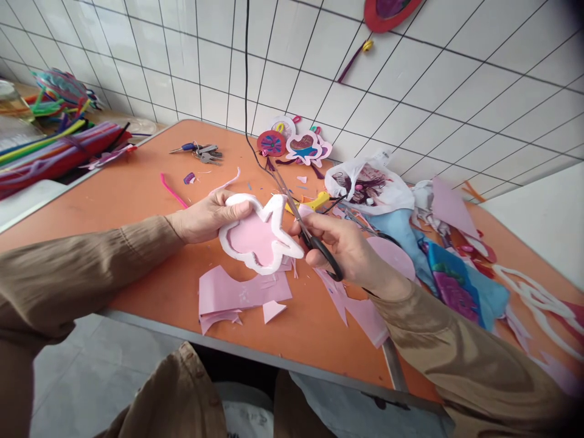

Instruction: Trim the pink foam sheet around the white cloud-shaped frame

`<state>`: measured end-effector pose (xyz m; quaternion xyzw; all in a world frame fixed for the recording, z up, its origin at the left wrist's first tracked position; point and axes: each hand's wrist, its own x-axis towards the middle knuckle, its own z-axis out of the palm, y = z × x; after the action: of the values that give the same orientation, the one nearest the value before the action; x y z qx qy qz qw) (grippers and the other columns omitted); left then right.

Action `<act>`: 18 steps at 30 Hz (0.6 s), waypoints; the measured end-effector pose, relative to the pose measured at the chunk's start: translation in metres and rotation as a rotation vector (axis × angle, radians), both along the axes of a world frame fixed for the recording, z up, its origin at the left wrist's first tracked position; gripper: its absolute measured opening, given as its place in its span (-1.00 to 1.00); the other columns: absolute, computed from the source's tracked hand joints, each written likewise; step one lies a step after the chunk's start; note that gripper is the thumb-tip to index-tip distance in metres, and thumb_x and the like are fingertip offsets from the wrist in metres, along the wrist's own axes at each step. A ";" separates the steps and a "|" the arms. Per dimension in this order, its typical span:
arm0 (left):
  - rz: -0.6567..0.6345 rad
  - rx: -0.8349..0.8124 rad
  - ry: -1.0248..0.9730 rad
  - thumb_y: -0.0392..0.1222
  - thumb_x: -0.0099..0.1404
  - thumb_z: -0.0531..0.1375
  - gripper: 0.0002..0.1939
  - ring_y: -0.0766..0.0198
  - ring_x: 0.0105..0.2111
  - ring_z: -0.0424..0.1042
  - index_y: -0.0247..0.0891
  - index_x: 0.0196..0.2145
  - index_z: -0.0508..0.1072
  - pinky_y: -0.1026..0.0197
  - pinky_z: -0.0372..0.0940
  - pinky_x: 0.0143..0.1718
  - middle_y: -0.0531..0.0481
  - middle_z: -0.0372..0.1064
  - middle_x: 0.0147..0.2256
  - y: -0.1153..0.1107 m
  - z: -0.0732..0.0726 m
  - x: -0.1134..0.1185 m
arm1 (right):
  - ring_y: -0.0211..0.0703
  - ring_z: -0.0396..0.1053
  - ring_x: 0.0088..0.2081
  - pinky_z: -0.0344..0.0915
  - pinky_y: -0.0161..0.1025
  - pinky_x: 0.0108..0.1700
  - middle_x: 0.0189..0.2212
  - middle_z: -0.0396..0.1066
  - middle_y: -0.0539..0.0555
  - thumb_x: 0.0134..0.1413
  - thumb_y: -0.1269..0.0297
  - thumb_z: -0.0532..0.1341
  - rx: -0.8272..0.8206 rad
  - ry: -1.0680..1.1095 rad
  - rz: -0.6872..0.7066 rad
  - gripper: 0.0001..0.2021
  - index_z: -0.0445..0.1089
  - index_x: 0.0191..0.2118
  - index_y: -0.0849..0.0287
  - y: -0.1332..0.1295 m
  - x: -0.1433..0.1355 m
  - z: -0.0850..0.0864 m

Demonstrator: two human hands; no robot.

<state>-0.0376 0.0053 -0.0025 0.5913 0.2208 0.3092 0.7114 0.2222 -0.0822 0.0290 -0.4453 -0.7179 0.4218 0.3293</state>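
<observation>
My left hand [214, 216] grips a pink cutout [250, 234] by its upper left edge, the thumb lying on top. A thick white fuzzy border runs around this cutout, which has rounded lobes on the left and points on the right. In my right hand [349, 249] is a pair of scissors [322, 252] with black handles. Their blades point up and away, just beside the cutout's right points; whether they touch it I cannot tell. Pink scraps [241, 292] lie on the orange table [155, 267] beneath both hands.
Keys [207, 152] lie at the back left, near a bundle of coloured pipe cleaners [59, 155]. Finished ornaments [303, 148] rest by the tiled wall. A white plastic bag [392, 185], yellow-handled tool [314, 202], blue fabric [404, 234] and white cords [538, 298] crowd the right side.
</observation>
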 end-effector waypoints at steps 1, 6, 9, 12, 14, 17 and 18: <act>0.002 0.002 0.003 0.32 0.03 0.60 -0.42 0.28 -0.55 0.48 -0.32 -0.44 0.65 0.29 0.40 -0.52 -0.05 0.52 -0.53 0.000 0.000 0.000 | -0.18 0.31 -0.42 0.30 -0.18 -0.32 -0.45 0.41 -0.01 -0.04 -0.13 0.52 -0.002 0.008 0.002 -0.54 0.49 -0.24 0.13 0.000 0.000 0.000; 0.010 0.028 0.027 0.34 0.03 0.58 -0.39 0.28 -0.56 0.47 -0.33 -0.45 0.65 0.29 0.39 -0.53 -0.06 0.52 -0.54 -0.001 0.002 0.000 | -0.20 0.28 -0.41 0.25 -0.19 -0.32 -0.47 0.37 -0.04 -0.04 -0.15 0.52 -0.012 0.012 0.008 -0.51 0.50 -0.20 0.14 -0.001 0.000 0.002; 0.019 0.035 0.054 0.36 0.04 0.57 -0.37 0.24 -0.53 0.52 -0.35 -0.43 0.67 0.27 0.43 -0.50 -0.12 0.57 -0.50 -0.001 0.001 -0.001 | -0.20 0.27 -0.42 0.23 -0.19 -0.32 -0.47 0.36 -0.05 -0.06 -0.19 0.53 -0.008 0.012 0.018 -0.49 0.49 -0.21 0.13 -0.001 -0.001 0.003; 0.012 0.029 0.057 0.37 0.03 0.57 -0.37 0.23 -0.52 0.53 -0.35 -0.43 0.68 0.27 0.46 -0.49 -0.12 0.59 -0.49 -0.001 0.001 -0.001 | -0.19 0.26 -0.41 0.23 -0.19 -0.31 -0.47 0.36 -0.04 -0.07 -0.22 0.53 -0.014 -0.001 0.015 -0.47 0.49 -0.21 0.12 -0.001 -0.001 0.002; 0.011 0.029 0.058 0.38 0.02 0.57 -0.36 0.24 -0.53 0.53 -0.35 -0.43 0.68 0.28 0.46 -0.49 -0.11 0.59 -0.49 -0.001 0.000 -0.001 | -0.19 0.27 -0.40 0.23 -0.19 -0.30 -0.46 0.36 -0.04 -0.07 -0.23 0.53 -0.015 -0.008 0.011 -0.45 0.50 -0.20 0.12 0.000 0.000 0.001; 0.014 0.033 0.057 0.37 0.02 0.58 -0.36 0.27 -0.54 0.52 -0.36 -0.44 0.66 0.30 0.45 -0.50 -0.09 0.58 -0.50 -0.002 0.001 0.000 | -0.21 0.25 -0.41 0.20 -0.20 -0.31 -0.47 0.34 -0.05 -0.07 -0.24 0.53 -0.005 0.001 0.017 -0.44 0.50 -0.20 0.14 0.000 0.001 0.000; 0.016 0.034 0.055 0.37 0.02 0.58 -0.36 0.28 -0.54 0.51 -0.36 -0.45 0.66 0.31 0.44 -0.50 -0.09 0.57 -0.51 -0.002 0.001 0.000 | -0.21 0.24 -0.42 0.20 -0.20 -0.32 -0.47 0.34 -0.05 -0.06 -0.23 0.53 -0.004 0.007 0.022 -0.45 0.49 -0.20 0.14 0.000 0.001 0.000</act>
<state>-0.0376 0.0035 -0.0014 0.6097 0.2397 0.3020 0.6925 0.2234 -0.0820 0.0291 -0.4364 -0.7209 0.4282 0.3262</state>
